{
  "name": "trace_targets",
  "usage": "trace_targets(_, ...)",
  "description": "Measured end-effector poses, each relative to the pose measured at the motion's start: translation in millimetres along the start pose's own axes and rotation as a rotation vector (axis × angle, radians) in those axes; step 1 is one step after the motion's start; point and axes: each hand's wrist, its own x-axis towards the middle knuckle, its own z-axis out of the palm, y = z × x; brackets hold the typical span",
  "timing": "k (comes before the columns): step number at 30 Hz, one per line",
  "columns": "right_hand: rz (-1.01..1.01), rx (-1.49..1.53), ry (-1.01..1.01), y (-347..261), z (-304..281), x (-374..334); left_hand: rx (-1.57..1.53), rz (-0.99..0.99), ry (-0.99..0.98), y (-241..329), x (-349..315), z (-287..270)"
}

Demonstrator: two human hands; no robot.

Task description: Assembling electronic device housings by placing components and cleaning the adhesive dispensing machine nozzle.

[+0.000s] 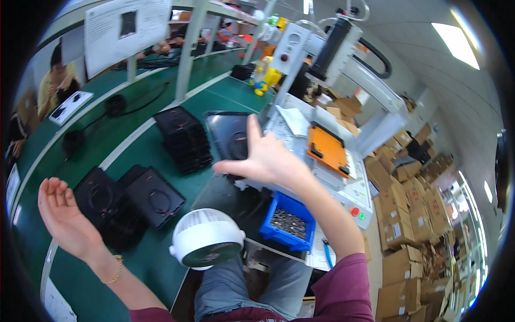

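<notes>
My right hand (271, 158) reaches over a flat black panel (225, 126) with a round ring on it; thumb and forefinger are spread, the other fingers partly hidden. I see nothing gripped in it. At the left, my left hand (67, 220) is raised with its palm turned up and its fingers stretched, holding nothing. Closest to it is a stack of black cases (96, 196) with ring marks. A second black case (155, 198) lies on a pile beside that stack. Farther back stands a tall stack of black cases (185, 142).
A white fan (206, 239) stands at the bench's front edge. Right of it is a blue bin (287, 222) of small metal parts, with blue-handled pliers (327, 252) nearby. A machine carries an orange fixture (327, 150) and red and green buttons. Cardboard boxes (397, 214) fill the right side.
</notes>
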Motion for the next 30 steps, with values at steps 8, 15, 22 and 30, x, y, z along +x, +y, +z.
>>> trace_targets(8,0.738,-0.136,0.144,199.8,-52.4,1.3,0.080,-0.080,-0.120,-42.4,-15.7,19.5)
trace_targets(15,0.804,-0.024,0.059,225.4,-30.7,22.8,0.153,-0.203,-0.225,-61.3,-40.7,32.5)
trace_targets(22,0.798,0.012,-0.021,224.0,-30.5,40.4,0.182,-0.228,-0.269,-72.7,-51.1,35.1)
trace_targets(30,0.913,0.079,0.023,229.0,-21.9,55.2,0.210,-0.243,-0.284,-82.6,-53.7,36.1)
